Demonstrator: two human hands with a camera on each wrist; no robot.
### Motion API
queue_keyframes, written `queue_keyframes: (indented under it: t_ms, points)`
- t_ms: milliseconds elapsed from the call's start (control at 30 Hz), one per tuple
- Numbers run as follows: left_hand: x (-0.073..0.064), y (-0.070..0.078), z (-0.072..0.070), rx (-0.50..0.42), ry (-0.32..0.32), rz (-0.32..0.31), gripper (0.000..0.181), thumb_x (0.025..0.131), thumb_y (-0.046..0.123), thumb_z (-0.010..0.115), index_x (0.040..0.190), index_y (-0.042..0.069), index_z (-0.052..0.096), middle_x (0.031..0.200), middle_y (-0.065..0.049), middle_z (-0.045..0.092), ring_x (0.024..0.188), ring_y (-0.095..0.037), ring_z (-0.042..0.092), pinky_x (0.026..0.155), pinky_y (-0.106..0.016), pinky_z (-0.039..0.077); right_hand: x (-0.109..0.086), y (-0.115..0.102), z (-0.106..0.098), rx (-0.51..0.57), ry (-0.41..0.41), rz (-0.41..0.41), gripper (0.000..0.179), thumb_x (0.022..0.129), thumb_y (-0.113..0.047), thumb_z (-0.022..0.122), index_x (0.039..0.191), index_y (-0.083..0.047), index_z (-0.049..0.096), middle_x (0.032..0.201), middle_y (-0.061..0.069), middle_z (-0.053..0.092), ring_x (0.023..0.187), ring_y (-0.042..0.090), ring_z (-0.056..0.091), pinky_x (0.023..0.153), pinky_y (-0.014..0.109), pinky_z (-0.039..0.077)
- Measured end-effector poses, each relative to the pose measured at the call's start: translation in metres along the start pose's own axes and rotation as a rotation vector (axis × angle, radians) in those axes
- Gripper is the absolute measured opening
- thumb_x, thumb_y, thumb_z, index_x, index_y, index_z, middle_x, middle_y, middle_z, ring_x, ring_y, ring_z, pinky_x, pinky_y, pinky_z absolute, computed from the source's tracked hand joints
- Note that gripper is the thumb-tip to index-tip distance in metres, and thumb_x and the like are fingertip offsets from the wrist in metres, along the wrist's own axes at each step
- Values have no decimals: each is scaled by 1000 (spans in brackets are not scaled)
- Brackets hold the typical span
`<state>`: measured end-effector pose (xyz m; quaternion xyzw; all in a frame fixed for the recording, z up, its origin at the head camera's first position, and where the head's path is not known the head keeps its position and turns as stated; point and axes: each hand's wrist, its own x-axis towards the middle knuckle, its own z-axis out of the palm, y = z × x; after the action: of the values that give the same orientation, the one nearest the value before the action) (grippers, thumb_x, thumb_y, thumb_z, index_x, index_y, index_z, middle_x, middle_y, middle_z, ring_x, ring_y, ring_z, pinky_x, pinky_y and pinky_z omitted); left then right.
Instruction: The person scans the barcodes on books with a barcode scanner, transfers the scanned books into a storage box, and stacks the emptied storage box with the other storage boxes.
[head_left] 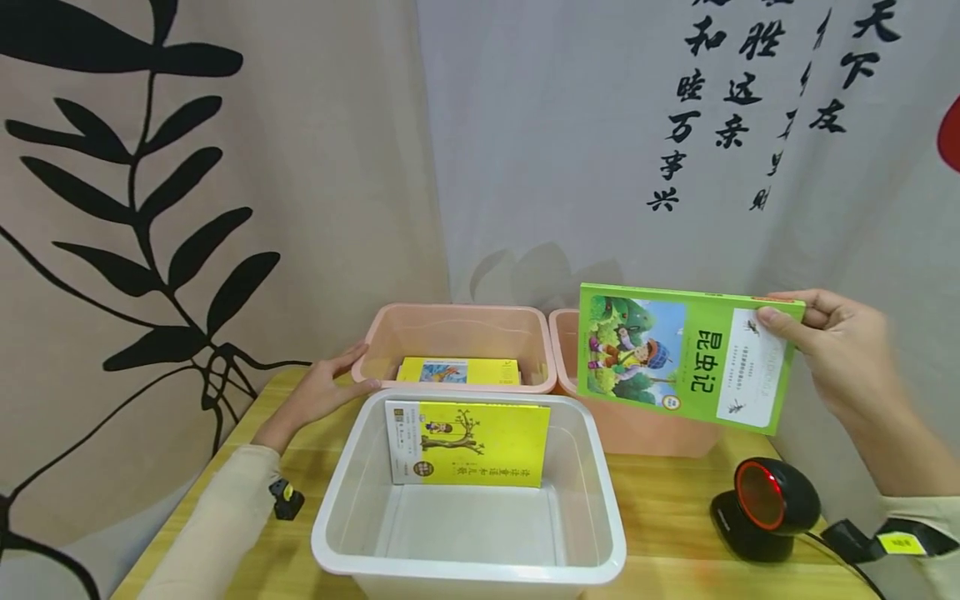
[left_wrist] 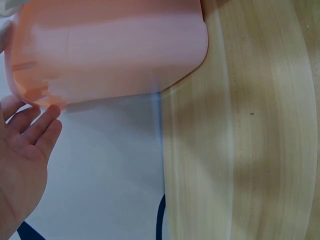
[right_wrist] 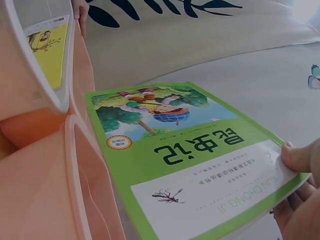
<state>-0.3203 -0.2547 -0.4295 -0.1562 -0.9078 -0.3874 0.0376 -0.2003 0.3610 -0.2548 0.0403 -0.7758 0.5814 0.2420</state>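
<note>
My right hand [head_left: 851, 346] pinches a green book [head_left: 701, 358] by its right end, thumb on the front cover and fingers behind. The book is held up sideways in front of the right pink bin [head_left: 652, 425], hiding part of its rim. In the right wrist view the book's cover [right_wrist: 170, 145] shows a cartoon child and an insect. My left hand [head_left: 326, 392] rests at the left rim of the left pink bin [head_left: 457, 312]; its fingers touch the bin's side in the left wrist view. Inside that bin lies a yellow book [head_left: 491, 371].
A white bin [head_left: 468, 575] stands in front, with another yellow book [head_left: 487, 450] leaning on its far wall. To the right, a black scanner-like device [head_left: 772, 504] with a red glowing ring sits on the wooden table [head_left: 660, 517]. A printed curtain [head_left: 540, 167] hangs behind.
</note>
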Motion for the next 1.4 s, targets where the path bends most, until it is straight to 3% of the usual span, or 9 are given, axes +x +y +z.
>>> queue_keyframes:
  t_ms: [200, 367, 633, 767, 1000, 1400]
  points:
    - [3, -2, 0, 16, 3, 11, 93, 91, 59, 70, 162, 15, 30, 170, -5, 21, 152, -43, 25, 115, -69, 30, 15, -4, 23, 133, -53, 5, 10, 89, -9, 79, 98, -10, 77, 79, -5, 77, 67, 6, 72, 67, 11, 53]
    - [3, -3, 1, 27, 6, 9, 93, 90, 61, 69, 162, 16, 30, 170, -4, 21, 152, -44, 25, 114, -69, 31, 26, -3, 43, 176, -83, 31, 7, 90, -11, 79, 95, -14, 76, 80, -7, 78, 69, 6, 73, 65, 13, 55]
    - [2, -2, 2, 29, 11, 10, 93, 90, 61, 69, 162, 16, 30, 170, -7, 22, 152, -44, 26, 113, -69, 31, 40, 1, 75, 373, -165, 29, 9, 89, -1, 77, 95, -6, 74, 84, 0, 78, 73, 12, 76, 72, 17, 59]
    - [2, -3, 2, 25, 11, 5, 93, 90, 62, 69, 162, 17, 30, 170, -6, 22, 152, -44, 25, 114, -69, 30, 46, 4, 93, 356, -182, 1, 8, 89, -2, 77, 95, -7, 74, 84, 0, 78, 73, 11, 75, 69, 18, 59]
    - [1, -2, 1, 30, 11, 1, 94, 91, 62, 68, 162, 15, 29, 170, -6, 21, 152, -45, 27, 115, -68, 31, 50, 7, 123, 216, -169, -8, 9, 91, -10, 78, 98, -8, 72, 84, -4, 78, 73, 9, 74, 69, 19, 58]
    - [2, 0, 2, 23, 21, 15, 95, 90, 61, 70, 161, 12, 31, 169, -6, 24, 151, -43, 28, 115, -67, 31, 57, 14, 178, 271, -242, 23, 15, 94, -9, 74, 105, -2, 67, 85, -5, 76, 77, 10, 74, 72, 19, 59]
